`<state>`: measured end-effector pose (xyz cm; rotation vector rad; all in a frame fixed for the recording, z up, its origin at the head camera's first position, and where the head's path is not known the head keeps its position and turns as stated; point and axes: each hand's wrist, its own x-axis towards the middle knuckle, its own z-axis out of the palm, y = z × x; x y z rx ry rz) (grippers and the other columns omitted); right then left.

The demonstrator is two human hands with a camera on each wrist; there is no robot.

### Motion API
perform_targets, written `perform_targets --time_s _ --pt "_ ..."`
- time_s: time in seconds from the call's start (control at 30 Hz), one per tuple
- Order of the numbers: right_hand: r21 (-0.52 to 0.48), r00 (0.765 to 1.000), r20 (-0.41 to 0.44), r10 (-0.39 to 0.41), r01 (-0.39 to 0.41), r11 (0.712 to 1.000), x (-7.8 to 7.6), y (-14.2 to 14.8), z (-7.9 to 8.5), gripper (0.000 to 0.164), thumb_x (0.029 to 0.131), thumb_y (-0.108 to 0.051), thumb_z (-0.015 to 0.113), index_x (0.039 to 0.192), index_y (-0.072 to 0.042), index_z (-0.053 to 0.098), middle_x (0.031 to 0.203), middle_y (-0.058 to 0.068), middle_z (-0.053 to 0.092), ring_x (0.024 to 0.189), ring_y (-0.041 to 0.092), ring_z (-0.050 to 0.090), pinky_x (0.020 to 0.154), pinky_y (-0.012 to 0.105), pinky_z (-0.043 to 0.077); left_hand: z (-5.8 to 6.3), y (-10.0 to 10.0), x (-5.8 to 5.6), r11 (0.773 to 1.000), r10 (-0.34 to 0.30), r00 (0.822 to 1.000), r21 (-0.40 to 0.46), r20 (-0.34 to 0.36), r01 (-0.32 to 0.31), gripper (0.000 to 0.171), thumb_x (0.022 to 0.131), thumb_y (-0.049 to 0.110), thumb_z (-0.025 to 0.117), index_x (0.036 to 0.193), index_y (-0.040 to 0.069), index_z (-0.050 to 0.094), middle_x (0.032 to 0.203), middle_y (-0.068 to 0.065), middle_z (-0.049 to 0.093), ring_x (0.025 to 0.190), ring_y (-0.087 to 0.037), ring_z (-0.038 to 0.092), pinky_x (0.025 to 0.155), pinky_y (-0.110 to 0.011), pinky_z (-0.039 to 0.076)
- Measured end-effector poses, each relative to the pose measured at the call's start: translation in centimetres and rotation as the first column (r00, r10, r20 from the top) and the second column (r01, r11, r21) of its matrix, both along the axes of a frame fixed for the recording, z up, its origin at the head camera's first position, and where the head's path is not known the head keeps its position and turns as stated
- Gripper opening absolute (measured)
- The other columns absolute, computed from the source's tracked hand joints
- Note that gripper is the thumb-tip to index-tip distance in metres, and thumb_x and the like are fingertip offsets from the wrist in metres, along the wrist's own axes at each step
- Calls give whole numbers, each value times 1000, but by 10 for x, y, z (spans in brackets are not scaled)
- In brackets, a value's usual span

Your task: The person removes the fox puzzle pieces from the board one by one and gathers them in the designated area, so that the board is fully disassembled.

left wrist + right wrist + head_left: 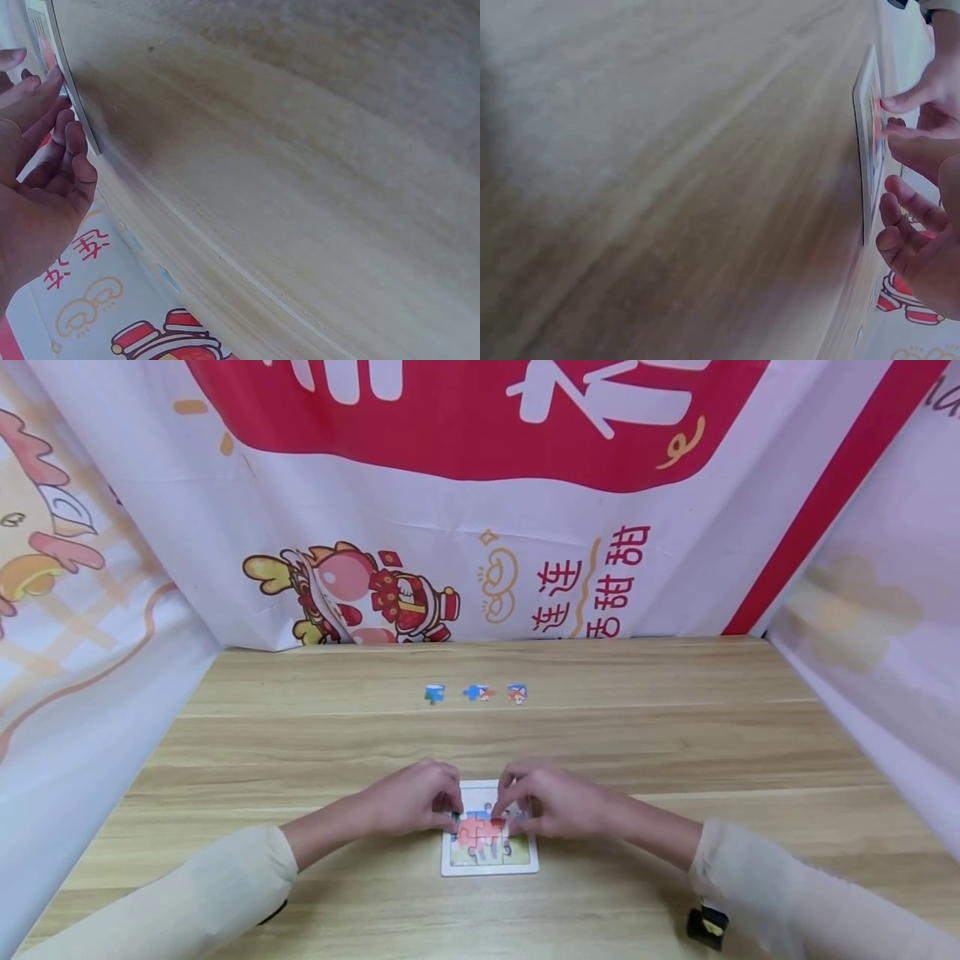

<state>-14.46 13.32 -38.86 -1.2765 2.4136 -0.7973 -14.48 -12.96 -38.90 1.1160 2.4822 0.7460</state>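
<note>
A shallow white puzzle tray lies on the table in front of me, with several joined jigsaw pieces showing pink and pale green in its lower part. At its left side my left hand pinches a puzzle piece with a dark green patch between thumb and forefinger. From the right, my right hand reaches over the tray, thumb and forefinger pinching at a puzzle piece largely hidden under the fingers. Its other fingers curl loosely beside the tray edge in the right wrist view.
Toward the back of the table three loose pieces lie in a row: a blue and green one, a blue one with an orange figure and another such piece. A printed cloth hangs behind the table.
</note>
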Motion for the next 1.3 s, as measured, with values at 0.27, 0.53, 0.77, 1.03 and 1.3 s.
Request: perform_targets --time_s 0.27,0.53,0.77,1.03,1.3 --pt "95 993 -84 87 -79 992 11 2 -5 29 95 -25 77 124 -25 77 129 -5 61 112 7 55 97 27 49 0 0 -1 1000 -8 1000 11 1 8 7 87 9 84 90 7 78 82 5 63 74 -5 55 67 -21 49" --pt "142 934 -268 235 -203 969 20 2 -8 42 97 -46 71 135 -28 70 136 -3 57 111 12 50 93 25 47 0 1 -2 1000 10 1000 -1 28 -10 7 87 8 83 90 8 77 82 6 63 74 -5 55 67 -21 50" --pt "169 922 -296 249 -205 964 22 1 -12 54 97 -59 63 141 -29 65 136 -3 54 110 11 47 96 28 45 0 2 -3 1000 19 999 -12 48 -18 7 88 9 83 90 9 76 82 7 61 74 -6 55 67 -22 50" --pt "157 912 -321 255 -215 964 22 2 -13 55 96 -60 64 141 -29 66 133 -3 55 111 12 48 97 29 46 0 1 -4 1000 28 997 2 66 -28 8 87 8 83 89 9 75 81 6 61 73 -5 54 67 -22 49" --pt "126 901 -348 258 -228 965 21 3 -17 57 95 -59 66 142 -28 64 132 -2 56 115 13 49 100 30 46 -2 0 -5 998 44 995 46 91 -48 11 85 6 85 86 7 74 79 4 62 72 -5 54 65 -22 49"
